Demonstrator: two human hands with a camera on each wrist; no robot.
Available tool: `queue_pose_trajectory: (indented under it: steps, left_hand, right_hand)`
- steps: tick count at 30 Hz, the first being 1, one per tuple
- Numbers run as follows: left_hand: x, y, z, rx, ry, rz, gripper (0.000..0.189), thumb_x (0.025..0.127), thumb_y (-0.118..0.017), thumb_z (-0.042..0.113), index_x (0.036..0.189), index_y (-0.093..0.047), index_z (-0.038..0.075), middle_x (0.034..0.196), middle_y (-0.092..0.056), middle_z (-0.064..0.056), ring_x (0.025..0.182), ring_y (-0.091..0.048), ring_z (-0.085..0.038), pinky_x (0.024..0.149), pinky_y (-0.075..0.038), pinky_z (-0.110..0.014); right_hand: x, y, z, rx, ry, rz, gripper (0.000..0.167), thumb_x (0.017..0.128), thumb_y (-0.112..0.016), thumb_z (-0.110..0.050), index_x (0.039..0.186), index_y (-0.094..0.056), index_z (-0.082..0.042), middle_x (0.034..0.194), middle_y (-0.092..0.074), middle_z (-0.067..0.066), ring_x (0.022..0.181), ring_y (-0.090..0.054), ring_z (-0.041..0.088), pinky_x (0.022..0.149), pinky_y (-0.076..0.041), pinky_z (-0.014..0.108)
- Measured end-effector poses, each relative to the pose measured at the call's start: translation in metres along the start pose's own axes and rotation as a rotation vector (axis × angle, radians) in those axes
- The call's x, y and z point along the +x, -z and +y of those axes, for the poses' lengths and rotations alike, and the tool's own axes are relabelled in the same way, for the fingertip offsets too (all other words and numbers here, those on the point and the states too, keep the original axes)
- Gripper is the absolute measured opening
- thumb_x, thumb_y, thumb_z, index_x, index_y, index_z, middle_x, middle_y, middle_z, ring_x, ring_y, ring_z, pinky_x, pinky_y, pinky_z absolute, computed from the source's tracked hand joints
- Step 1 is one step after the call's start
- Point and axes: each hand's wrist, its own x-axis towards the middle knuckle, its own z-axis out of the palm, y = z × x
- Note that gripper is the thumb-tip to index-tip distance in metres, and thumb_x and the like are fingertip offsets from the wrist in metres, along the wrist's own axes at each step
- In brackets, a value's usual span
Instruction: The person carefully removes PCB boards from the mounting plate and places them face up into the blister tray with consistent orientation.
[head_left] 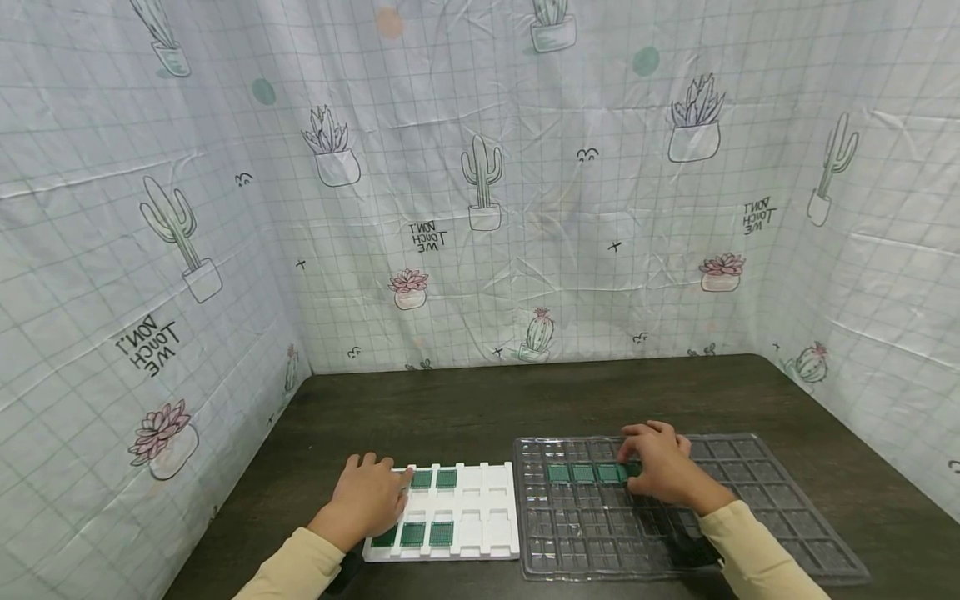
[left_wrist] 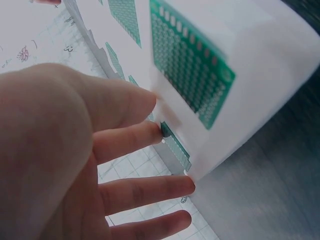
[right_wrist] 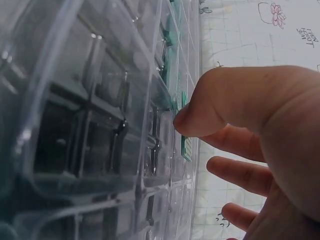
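Observation:
My right hand (head_left: 660, 467) pinches a green perforated circuit board (right_wrist: 186, 149) between thumb and forefinger, over the clear plastic tray (head_left: 592, 567). Left of it in that tray lie more green boards in a row, one of them a board (head_left: 558, 473) at the row's left end. My left hand (head_left: 367, 498) reaches over the left end of the white slotted tray (head_left: 468, 504), fingers extended. In the left wrist view its forefinger is right at the edge of a green board (left_wrist: 175, 147), with the thumb close above. Another board (left_wrist: 192, 65) sits nearer that camera.
Several green boards stand in the white tray's two rows, including a board (head_left: 442, 533) in the near row. Both trays lie side by side on a dark wooden table (head_left: 420, 408). Patterned cloth (head_left: 480, 267) hangs around the back and sides.

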Motion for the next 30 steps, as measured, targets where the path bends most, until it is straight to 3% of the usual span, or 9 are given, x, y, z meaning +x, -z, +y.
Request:
queue_pose_trajectory:
  steps: [30]
  left_hand:
    - [-0.0021,0.0005,0.0007,-0.012,-0.006,0.019,0.04,0.092,-0.063,0.039,0.128,-0.066,0.024,0.118,-0.067,-0.008,0.112,-0.059,-0.035,0.098,-0.043,-0.058]
  right_hand:
    - [0.0,0.0058,0.0013,-0.038,-0.03,-0.024,0.022,0.07,-0.08,-0.007,0.084,-0.068,-0.02,0.142,-0.049,0.024,0.132,-0.023,0.059,0.091,-0.02,0.074]
